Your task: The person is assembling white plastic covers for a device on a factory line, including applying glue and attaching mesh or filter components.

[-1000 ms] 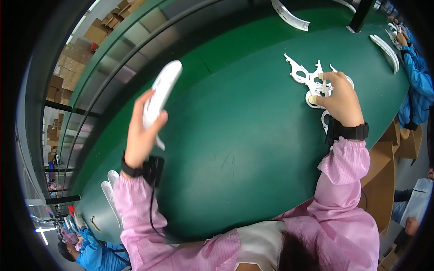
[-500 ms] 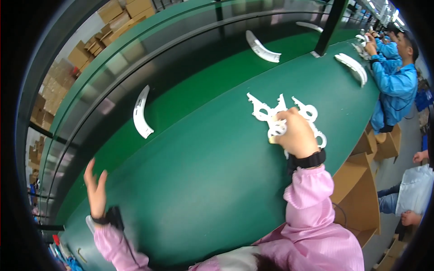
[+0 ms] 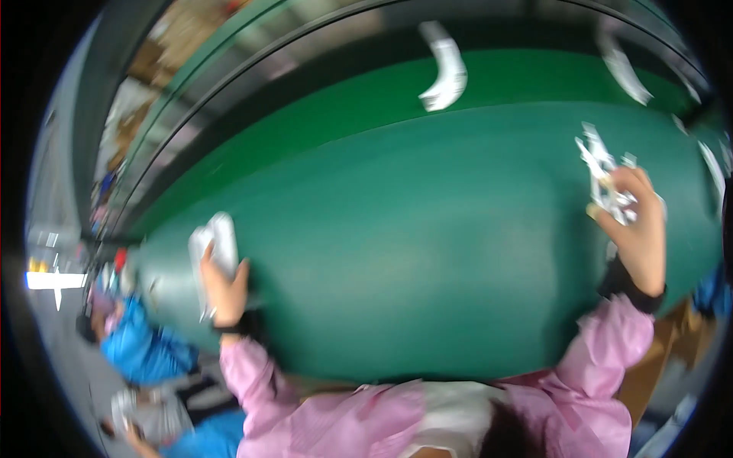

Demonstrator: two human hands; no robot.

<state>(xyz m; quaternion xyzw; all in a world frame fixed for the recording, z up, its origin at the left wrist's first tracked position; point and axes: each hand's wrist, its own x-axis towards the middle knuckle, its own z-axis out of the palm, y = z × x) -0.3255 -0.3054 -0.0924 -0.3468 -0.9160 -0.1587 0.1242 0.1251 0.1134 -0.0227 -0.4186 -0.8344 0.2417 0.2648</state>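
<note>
From where I stand, the left hand (image 3: 224,296) is at the left of the green counter (image 3: 412,252), thumb and fingers spread about the right strip (image 3: 224,243) of a white pair; I can't tell if it has gripped. That strip and the left strip (image 3: 197,256) lie side by side, long axes running near to far, rounded far ends leaning slightly left. Well apart, toward the right, the right hand (image 3: 641,229) pinches some white frames (image 3: 595,159) between thumb and fingers, a narrow hold; their long axis slants from near right to far left, narrow tips pointing away from the wearer, though blur hides the detail. Along the far side, a curved white piece (image 3: 449,72) bows rightward, and another curved piece (image 3: 628,76) slants from far left to near right.
</note>
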